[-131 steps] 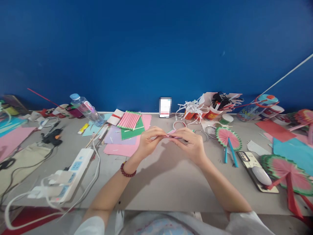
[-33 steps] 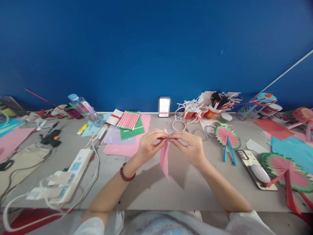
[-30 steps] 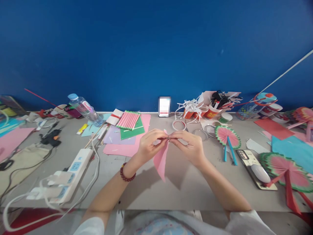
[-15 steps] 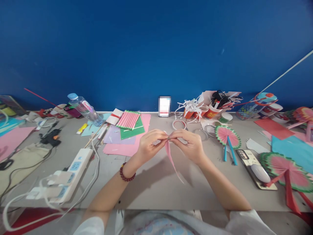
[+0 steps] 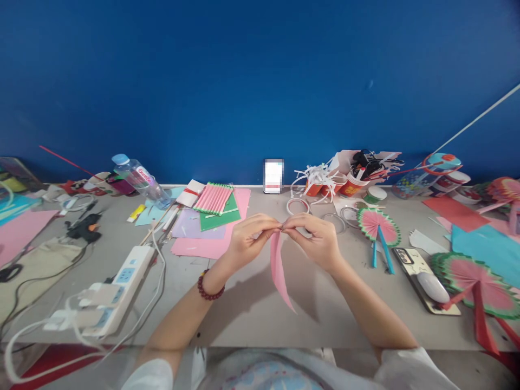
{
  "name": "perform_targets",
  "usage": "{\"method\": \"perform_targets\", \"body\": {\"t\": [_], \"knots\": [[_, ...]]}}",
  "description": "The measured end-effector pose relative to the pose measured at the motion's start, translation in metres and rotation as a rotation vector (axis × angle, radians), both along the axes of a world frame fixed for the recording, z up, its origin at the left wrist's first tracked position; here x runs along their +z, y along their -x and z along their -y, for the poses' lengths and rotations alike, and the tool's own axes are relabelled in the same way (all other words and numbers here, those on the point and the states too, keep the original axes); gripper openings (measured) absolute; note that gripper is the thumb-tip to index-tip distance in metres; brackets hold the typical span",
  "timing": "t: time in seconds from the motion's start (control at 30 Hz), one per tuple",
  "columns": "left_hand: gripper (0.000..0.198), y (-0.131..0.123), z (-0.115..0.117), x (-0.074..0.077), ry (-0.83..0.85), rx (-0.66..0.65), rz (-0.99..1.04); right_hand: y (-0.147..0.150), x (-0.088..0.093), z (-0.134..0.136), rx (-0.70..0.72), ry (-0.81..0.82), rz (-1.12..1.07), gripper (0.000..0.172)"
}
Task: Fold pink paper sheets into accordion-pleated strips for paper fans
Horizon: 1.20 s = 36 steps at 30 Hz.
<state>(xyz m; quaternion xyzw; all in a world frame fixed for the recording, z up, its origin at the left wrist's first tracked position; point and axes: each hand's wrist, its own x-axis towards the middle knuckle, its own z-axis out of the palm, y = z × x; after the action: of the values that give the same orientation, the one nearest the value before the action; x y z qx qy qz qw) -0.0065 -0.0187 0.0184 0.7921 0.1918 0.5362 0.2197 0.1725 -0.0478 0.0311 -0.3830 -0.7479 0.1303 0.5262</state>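
A narrow pink paper strip (image 5: 279, 268) hangs down over the middle of the table, its top end pinched between both hands. My left hand (image 5: 251, 238), with a dark red bead bracelet (image 5: 210, 287) at the wrist, grips it from the left with thumb and forefinger. My right hand (image 5: 314, 238) pinches the same top end from the right; the fingertips of the two hands almost meet. The exact spot they hold is hidden by the fingers. Behind my left hand lie a pleated pink paper piece with green edges (image 5: 214, 199) and a green sheet (image 5: 222, 219).
A power strip (image 5: 124, 287) with cables and a tilted plastic bottle (image 5: 142, 179) are on the left. Rolls of tape (image 5: 298, 207), cups of paper scraps (image 5: 320, 179), a small paper fan (image 5: 379, 227), a larger fan (image 5: 475, 281) and a phone under a mouse (image 5: 433, 287) are on the right.
The pink strip has turned, so its broader face shows, and its lower end hangs lower and a little further left. Both hands have kept almost the same place.
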Motion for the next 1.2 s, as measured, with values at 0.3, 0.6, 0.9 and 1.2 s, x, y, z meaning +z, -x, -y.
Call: {"method": "perform_targets", "body": {"t": [0.3, 0.6, 0.9, 1.2], "knots": [[0.017, 0.000, 0.001, 0.000, 0.054, -0.015, 0.017, -0.001, 0.001, 0.000, 0.030, -0.034, 0.003, 0.007], [0.025, -0.005, 0.017, 0.013, 0.263, 0.084, -0.086, 0.003, 0.000, 0.000, -0.028, -0.093, -0.014, 0.011], [0.021, -0.001, 0.015, 0.010, 0.211, 0.140, -0.156, 0.001, 0.000, -0.002, 0.013, -0.005, -0.034, 0.011], [0.021, 0.000, 0.016, 0.007, 0.043, 0.261, -0.206, 0.002, -0.002, 0.000, 0.005, 0.132, -0.130, 0.004]]}}
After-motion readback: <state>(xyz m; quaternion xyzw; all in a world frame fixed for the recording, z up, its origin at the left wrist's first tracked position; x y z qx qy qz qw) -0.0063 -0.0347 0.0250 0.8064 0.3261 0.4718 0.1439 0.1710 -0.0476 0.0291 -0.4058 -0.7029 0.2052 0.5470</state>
